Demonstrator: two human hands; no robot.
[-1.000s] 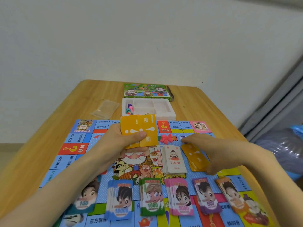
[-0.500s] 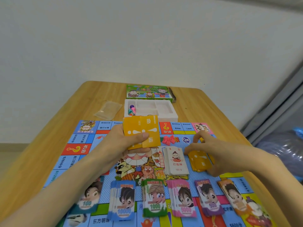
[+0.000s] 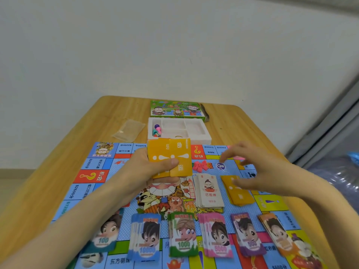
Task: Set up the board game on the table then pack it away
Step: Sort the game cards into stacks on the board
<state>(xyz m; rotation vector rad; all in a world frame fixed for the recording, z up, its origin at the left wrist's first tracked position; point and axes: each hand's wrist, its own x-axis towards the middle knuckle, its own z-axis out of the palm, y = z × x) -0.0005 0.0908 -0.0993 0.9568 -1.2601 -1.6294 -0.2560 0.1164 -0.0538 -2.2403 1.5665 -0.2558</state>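
A colourful game board (image 3: 93,167) lies flat on the wooden table (image 3: 242,123). My left hand (image 3: 147,169) grips a fan of orange cards (image 3: 171,156) above the board's middle, thumb across their faces. My right hand (image 3: 252,167) hovers with spread, relaxed fingers just above a pile of orange cards (image 3: 239,193) lying on the board, holding nothing. Left of that pile sits a stack of white cards (image 3: 209,191). Several stacks of play money (image 3: 182,235) line the near edge. Small red pieces (image 3: 201,165) lie mid-board.
A white tray (image 3: 196,129) with coloured pawns (image 3: 157,130) in its left compartment stands behind the board. The green box lid (image 3: 176,109) lies beyond it. A clear plastic bag (image 3: 129,130) rests at the left. A wall stands behind the table's far edge.
My right hand has lifted off the orange pile on the board and risen towards the cards in my left hand. The left hand holds its cards in about the same spot.
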